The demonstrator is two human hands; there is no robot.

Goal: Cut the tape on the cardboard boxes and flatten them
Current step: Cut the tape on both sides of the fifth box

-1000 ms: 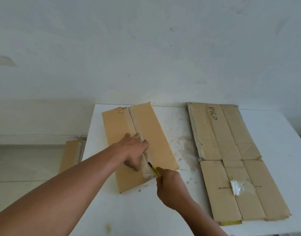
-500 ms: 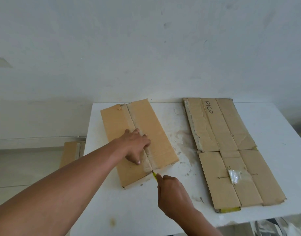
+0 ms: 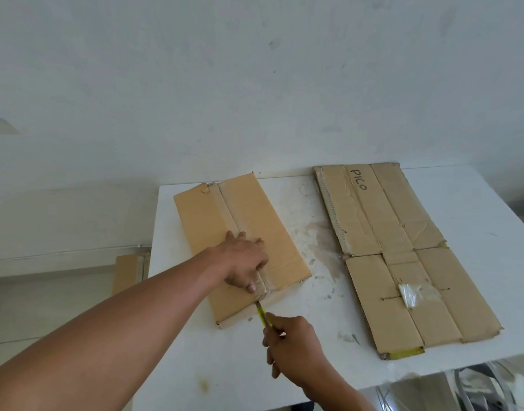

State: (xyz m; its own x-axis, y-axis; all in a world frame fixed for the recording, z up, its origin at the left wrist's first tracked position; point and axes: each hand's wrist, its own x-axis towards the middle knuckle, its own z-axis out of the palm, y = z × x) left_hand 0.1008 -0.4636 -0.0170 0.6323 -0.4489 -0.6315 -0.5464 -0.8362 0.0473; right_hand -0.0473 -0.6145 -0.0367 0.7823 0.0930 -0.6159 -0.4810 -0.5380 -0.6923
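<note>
The right hand (image 3: 293, 348), gripping the knife (image 3: 262, 318), has drawn it back out of the box (image 3: 272, 232), just behind the flat pressing fingers of the left hand (image 3: 244, 264); the tape (image 3: 229, 209) looks cut through.

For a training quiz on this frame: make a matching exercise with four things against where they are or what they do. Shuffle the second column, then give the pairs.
Column one
1. left hand
2. right hand
3. cardboard marked PICO
4. taped box

Column two
A. grips the yellow cutter
B. lies opened flat on the right part of the table
C. rests on the taped box
D. lies on the left part of the table, under a hand

Pairs: 1-C, 2-A, 3-B, 4-D
</note>
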